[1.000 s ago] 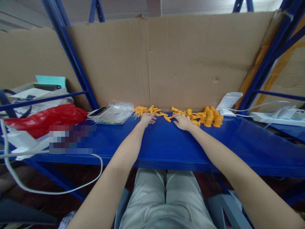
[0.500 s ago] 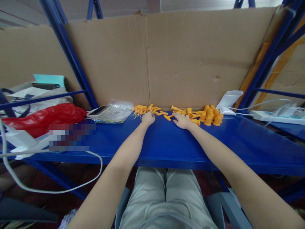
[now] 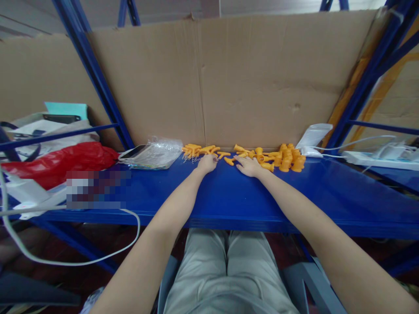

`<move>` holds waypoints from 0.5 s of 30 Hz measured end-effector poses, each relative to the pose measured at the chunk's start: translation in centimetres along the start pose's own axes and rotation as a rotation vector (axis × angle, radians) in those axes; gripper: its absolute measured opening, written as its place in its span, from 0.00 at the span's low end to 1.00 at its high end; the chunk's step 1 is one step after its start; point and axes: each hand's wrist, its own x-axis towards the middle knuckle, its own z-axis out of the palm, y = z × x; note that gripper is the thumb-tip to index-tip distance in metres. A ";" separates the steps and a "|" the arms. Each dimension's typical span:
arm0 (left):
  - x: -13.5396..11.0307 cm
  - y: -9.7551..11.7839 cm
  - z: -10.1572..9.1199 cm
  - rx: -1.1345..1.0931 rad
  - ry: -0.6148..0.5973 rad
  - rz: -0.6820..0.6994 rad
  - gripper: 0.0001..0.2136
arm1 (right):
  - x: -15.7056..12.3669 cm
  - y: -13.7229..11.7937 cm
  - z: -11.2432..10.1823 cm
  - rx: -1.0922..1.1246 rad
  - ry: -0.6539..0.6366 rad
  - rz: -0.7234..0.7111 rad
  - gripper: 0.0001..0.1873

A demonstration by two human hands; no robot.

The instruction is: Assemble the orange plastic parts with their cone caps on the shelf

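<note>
My left hand [image 3: 207, 164] is closed, fingers curled, at the front of a pile of orange T-handled corkscrews [image 3: 192, 150] with metal spirals. What its fingertips hold, if anything, is hidden. One corkscrew [image 3: 224, 155] lies just right of these fingers. My right hand [image 3: 249, 166] rests palm down with fingers apart, its tips close to a single orange handle [image 3: 229, 161]. Behind and beside that hand lie loose orange flared sleeves [image 3: 258, 153]. Further right, several more orange sleeves [image 3: 286, 158] stand upright in a cluster.
Left of the corkscrews lie a clear plastic packet [image 3: 157, 155] with a phone [image 3: 135, 151] and a red plastic bag [image 3: 72, 159]. A white cable [image 3: 139, 226] loops over the front edge of the blue shelf [image 3: 235, 200]. Cardboard [image 3: 248, 78] walls the back; a power strip [image 3: 386, 160] sits right.
My left hand has shifted slightly right and toward me, its fingers curling in, away from the corkscrew pile. My right hand stays nearly still.
</note>
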 end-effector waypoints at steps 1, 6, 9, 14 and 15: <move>0.0 0.1 0.0 -0.009 -0.006 0.008 0.11 | 0.0 0.0 0.0 -0.004 0.003 -0.003 0.32; -0.2 0.1 0.0 0.019 -0.023 0.047 0.13 | 0.0 0.0 0.0 0.020 0.027 -0.029 0.30; -0.3 0.1 0.1 0.037 -0.023 0.086 0.13 | 0.0 -0.3 0.0 0.029 0.047 -0.038 0.29; -0.2 -0.1 0.3 0.050 0.008 0.124 0.15 | -0.2 -1.1 -0.2 0.024 0.079 -0.110 0.26; -0.1 -0.1 0.3 0.039 0.017 0.130 0.14 | -0.2 -1.2 -0.3 0.019 0.080 -0.132 0.25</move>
